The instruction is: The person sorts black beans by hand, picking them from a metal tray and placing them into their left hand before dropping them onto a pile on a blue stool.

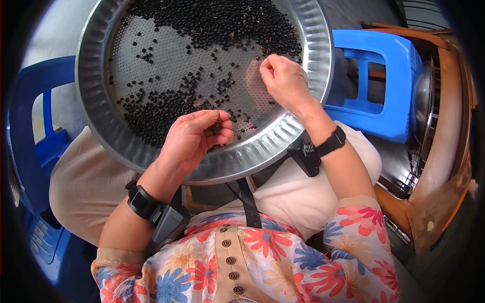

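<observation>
A wide round metal sieve (96, 86) with a perforated bottom sits over my lap. A large heap of small black beans (217, 22) covers its far side, mixed with some pale bits. A smaller pile of black beans (151, 113) lies at the near left, and single beans are scattered between. My left hand (197, 132) is over the near edge of the smaller pile, its fingers curled and thumb against the index finger. Above the right side of the sieve is my right hand (285, 81), closed in a pinch. Whatever either hand may hold is hidden.
A blue plastic stool (376, 45) stands to the right, beside a wooden chair (439, 151) with a metal bowl (424, 103) near it. Another blue plastic seat (25, 126) is at the left. My knees are under the sieve's near rim.
</observation>
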Motion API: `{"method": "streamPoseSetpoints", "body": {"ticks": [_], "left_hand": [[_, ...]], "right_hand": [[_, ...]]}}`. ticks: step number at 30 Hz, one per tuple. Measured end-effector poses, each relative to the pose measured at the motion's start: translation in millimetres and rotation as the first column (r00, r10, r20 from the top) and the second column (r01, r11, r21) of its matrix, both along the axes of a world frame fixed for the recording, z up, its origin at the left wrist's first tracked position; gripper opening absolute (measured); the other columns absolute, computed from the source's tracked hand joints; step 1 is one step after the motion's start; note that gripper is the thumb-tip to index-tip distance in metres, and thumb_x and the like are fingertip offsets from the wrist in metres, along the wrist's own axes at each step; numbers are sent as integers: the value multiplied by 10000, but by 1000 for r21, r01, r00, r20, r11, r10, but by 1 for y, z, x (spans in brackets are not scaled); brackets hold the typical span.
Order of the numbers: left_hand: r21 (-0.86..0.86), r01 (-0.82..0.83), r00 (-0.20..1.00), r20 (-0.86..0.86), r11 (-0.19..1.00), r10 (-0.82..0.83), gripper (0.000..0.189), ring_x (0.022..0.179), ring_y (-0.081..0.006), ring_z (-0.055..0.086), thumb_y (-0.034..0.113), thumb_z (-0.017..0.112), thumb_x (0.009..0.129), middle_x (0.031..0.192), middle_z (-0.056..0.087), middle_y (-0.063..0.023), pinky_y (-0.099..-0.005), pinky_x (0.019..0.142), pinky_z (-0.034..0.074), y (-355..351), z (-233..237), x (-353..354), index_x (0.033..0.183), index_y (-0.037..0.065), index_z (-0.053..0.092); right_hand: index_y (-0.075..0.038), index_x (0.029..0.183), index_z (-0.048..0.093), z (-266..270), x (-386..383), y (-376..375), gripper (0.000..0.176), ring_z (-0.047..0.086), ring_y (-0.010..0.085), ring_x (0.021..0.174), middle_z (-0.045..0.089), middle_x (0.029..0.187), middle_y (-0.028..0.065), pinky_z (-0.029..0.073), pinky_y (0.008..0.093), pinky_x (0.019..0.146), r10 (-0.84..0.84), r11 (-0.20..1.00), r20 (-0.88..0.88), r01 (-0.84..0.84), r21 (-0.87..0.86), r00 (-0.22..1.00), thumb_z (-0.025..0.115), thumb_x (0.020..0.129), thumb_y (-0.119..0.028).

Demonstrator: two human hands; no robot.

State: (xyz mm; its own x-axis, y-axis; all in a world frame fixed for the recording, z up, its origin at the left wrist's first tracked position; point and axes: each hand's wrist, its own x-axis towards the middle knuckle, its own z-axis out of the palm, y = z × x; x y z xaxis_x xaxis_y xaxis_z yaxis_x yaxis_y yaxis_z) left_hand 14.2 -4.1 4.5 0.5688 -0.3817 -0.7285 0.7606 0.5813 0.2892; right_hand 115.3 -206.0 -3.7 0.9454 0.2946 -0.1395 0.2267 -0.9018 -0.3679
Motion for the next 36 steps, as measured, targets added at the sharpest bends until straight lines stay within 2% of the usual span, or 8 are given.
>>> {"method": "streamPoseSetpoints", "body": {"ticks": [4,7,13,15,20,29,33,36], "left_hand": [[13,-56,998,-22,998,56,203,743,-167,622,111,477,909,861,626,-108,-270,673,528,-1,-5,1,953,-50,592],[-22,-143,988,-63,989,142,191,781,-163,619,97,479,900,875,627,-98,-276,686,526,-7,-8,-1,948,-41,604],[-48,-111,993,-48,993,109,203,747,-160,619,110,473,906,876,625,-100,-264,669,529,-7,-14,2,964,-38,598],[-67,-82,997,-18,994,81,207,724,-162,620,116,473,909,868,625,-104,-257,658,531,-5,-13,3,969,-43,591],[-8,-24,1000,-16,1000,24,214,730,-177,617,136,455,923,856,618,-110,-259,647,530,-8,-7,3,976,-36,570],[-18,-19,1000,17,1000,20,220,735,-171,618,138,448,927,864,618,-108,-257,653,531,-4,-5,3,983,-38,567],[-9,-22,1000,12,1000,22,222,734,-171,618,141,449,928,866,619,-107,-259,650,530,-3,-6,3,985,-39,566],[-3,-33,999,4,999,33,233,742,-165,620,143,443,927,878,623,-107,-256,655,525,-2,-9,3,993,-41,570]], "right_hand": [[-101,789,564,21,-34,29,103,592,255,699,581,757,71,473,378,626,246,921,24,-241,305,969,526,813,-193],[-115,713,544,25,-66,48,97,590,221,678,563,682,38,435,338,600,473,841,137,-493,224,870,567,751,-202],[-122,732,574,28,-53,37,75,604,225,696,598,707,41,457,355,609,495,854,-16,-483,194,869,574,764,-190],[-116,744,590,18,-34,21,73,608,239,711,608,724,54,475,378,631,282,923,109,-300,239,953,576,776,-180],[-71,765,603,9,0,-5,118,609,282,750,618,776,90,486,395,659,2,998,41,0,-64,999,576,785,-184],[-55,759,610,0,5,-1,152,616,297,738,623,752,109,490,406,672,-24,983,26,29,-183,999,552,791,-192],[-67,714,622,-3,5,-1,123,616,281,673,631,726,102,487,394,626,-4,988,70,15,-152,998,580,747,-178],[-77,689,600,14,-13,20,109,613,270,647,619,691,102,489,393,611,135,980,-15,-131,152,991,576,744,-168]]}}
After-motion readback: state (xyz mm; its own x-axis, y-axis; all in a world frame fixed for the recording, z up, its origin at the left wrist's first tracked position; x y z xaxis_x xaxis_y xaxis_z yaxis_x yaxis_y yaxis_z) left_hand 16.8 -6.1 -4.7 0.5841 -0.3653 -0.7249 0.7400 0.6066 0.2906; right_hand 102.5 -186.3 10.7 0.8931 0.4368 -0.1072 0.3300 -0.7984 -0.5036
